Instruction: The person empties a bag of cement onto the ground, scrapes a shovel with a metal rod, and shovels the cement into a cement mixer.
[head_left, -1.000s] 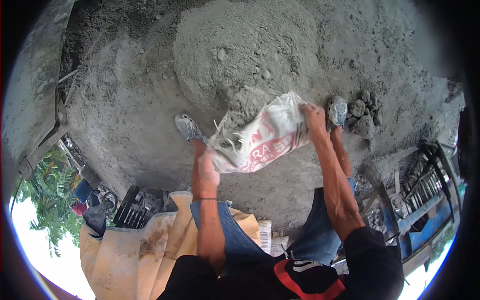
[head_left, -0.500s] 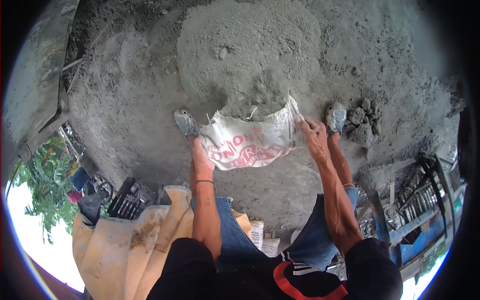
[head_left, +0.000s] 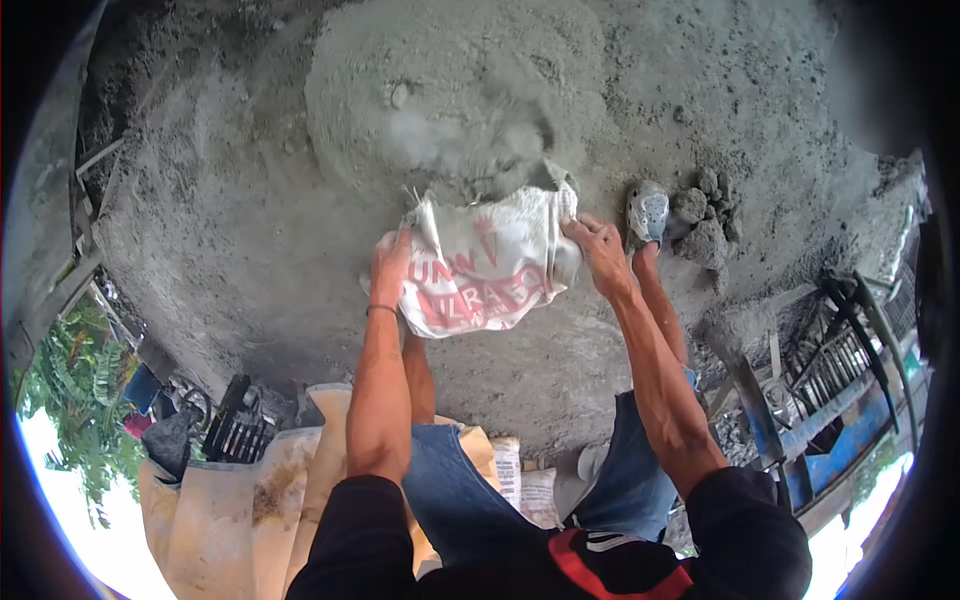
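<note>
A white woven cement bag [head_left: 485, 265] with red print hangs between my two hands, its open mouth facing the pile. My left hand [head_left: 390, 265] is closed on the bag's left edge. On the other side, my right hand [head_left: 598, 245] pinches its right edge near the top corner. Grey powder shows at the mouth, with a puff of dust over it. Just beyond lies a broad grey pile of cement mix [head_left: 450, 80], with a small stone [head_left: 400, 95] on top.
Grey lumps [head_left: 705, 225] lie beside my right shoe [head_left: 648, 210]. A tan sheet [head_left: 240, 510] is draped at lower left, near a black slatted object [head_left: 238, 425]. Printed sacks [head_left: 538, 495] stand behind my legs. A metal frame with blue parts [head_left: 820, 430] is at right.
Both hands have shifted left in view with the bag, which now hangs fuller and more bunched. Dust has spread over the pile near the mouth. The left shoe is no longer visible.
</note>
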